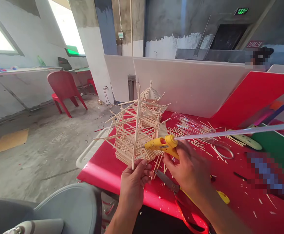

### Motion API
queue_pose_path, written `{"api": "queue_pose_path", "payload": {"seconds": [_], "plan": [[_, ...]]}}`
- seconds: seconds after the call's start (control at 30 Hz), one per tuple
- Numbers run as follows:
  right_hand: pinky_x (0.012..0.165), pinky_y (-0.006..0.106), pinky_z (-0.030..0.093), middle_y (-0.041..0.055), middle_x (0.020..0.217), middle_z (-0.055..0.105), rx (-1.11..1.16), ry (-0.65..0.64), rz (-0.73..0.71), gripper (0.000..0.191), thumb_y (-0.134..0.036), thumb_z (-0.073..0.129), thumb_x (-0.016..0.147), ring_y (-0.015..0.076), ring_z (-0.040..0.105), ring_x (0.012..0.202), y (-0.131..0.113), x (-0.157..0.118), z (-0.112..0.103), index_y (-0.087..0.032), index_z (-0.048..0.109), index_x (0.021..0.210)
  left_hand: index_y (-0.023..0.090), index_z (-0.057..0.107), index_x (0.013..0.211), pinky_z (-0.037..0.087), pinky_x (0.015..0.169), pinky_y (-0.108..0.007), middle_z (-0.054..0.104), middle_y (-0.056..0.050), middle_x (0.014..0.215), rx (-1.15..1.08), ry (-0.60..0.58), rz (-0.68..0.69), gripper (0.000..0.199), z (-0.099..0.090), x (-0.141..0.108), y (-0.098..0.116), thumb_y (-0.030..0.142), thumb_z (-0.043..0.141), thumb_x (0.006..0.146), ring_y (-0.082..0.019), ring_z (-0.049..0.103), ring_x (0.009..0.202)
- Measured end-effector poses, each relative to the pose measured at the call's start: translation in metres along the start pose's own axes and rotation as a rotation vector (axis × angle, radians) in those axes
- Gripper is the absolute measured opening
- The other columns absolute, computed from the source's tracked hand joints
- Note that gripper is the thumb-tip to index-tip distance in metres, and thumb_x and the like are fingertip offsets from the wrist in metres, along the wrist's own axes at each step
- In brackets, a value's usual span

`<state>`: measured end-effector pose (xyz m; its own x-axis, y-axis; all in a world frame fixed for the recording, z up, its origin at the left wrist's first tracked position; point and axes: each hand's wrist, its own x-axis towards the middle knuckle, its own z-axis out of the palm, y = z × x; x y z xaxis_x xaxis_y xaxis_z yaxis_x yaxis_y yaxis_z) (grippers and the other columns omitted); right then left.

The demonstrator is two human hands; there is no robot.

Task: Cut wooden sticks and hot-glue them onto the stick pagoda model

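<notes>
My left hand (134, 183) is closed, thumb and fingers pinching the near end of a thin wooden stick (138, 120). This stick runs up and away along an open framework of pale sticks (124, 122). My right hand (192, 167) is wrapped round a yellow glue gun (161, 144), its nozzle pointing left at the stick, close above my left fingers; whether they touch I cannot tell. A long translucent glue stick (229, 133) sticks out of the gun's back. Behind the framework stands a stick-built pavilion model (151, 94) with a pointed roof, partly hidden.
Scissors with red handles (182, 211) lie at the red table's (102, 169) near edge, below my right hand. Loose sticks in clear plastic (193, 126) and a roll of tape (223, 151) lie to the right. White boards (188, 84) stand behind; a grey stool (71, 208) is front left.
</notes>
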<state>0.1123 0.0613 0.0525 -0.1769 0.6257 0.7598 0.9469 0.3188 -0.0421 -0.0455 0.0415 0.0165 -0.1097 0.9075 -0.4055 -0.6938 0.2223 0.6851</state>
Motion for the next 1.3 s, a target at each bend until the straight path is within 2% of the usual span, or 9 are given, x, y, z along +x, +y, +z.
{"api": "queue_pose_path", "payload": {"seconds": [0.2,0.5,0.73,1.03,1.3], "plan": [[0.048,0.027,0.033,0.0024,0.088,0.069,-0.068,-0.006,-0.037,0.015,-0.022,0.059,0.084,0.0138,0.061,0.061,-0.004,0.002,-0.005,-0.019,0.059,0.099,0.012,0.067,0.076,0.045,0.037,-0.016,0.069,-0.003,0.061,0.001,-0.024,0.008,0.038,-0.004,0.001,-0.002,0.028,0.092,0.054,-0.012,0.063,0.047],[0.052,0.028,0.035,0.0016,0.081,0.066,-0.127,0.011,-0.117,0.011,-0.024,0.056,0.090,0.0141,0.061,0.060,-0.006,0.005,-0.011,-0.019,0.057,0.100,0.012,0.067,0.075,0.045,0.037,-0.017,0.067,-0.002,0.059,-0.009,-0.028,-0.009,0.040,-0.004,0.000,0.000,0.030,0.093,0.051,-0.011,0.061,0.045],[0.052,0.028,0.035,0.0008,0.082,0.066,-0.142,0.014,-0.126,0.014,-0.024,0.059,0.088,0.0141,0.060,0.060,-0.005,0.004,-0.010,-0.019,0.057,0.101,0.012,0.066,0.074,0.044,0.037,-0.017,0.068,-0.003,0.060,-0.011,-0.035,-0.012,0.039,-0.004,0.000,-0.001,0.030,0.092,0.052,-0.011,0.061,0.045],[0.050,0.029,0.033,-0.0003,0.072,0.063,-0.092,0.055,-0.095,0.006,-0.026,0.058,0.086,0.0139,0.055,0.054,0.000,-0.002,-0.018,-0.020,0.059,0.090,0.013,0.067,0.073,0.045,0.037,-0.017,0.068,-0.003,0.060,-0.006,-0.032,0.016,0.037,-0.007,-0.001,-0.001,0.032,0.092,0.053,-0.011,0.061,0.045],[0.050,0.028,0.035,-0.0007,0.073,0.064,-0.111,0.014,-0.110,0.007,-0.026,0.057,0.087,0.0136,0.057,0.053,0.005,-0.012,-0.022,-0.021,0.059,0.092,0.013,0.066,0.068,0.045,0.036,-0.017,0.067,-0.002,0.058,0.008,-0.029,0.018,0.039,-0.005,-0.004,0.000,0.034,0.093,0.051,-0.011,0.061,0.044]]}}
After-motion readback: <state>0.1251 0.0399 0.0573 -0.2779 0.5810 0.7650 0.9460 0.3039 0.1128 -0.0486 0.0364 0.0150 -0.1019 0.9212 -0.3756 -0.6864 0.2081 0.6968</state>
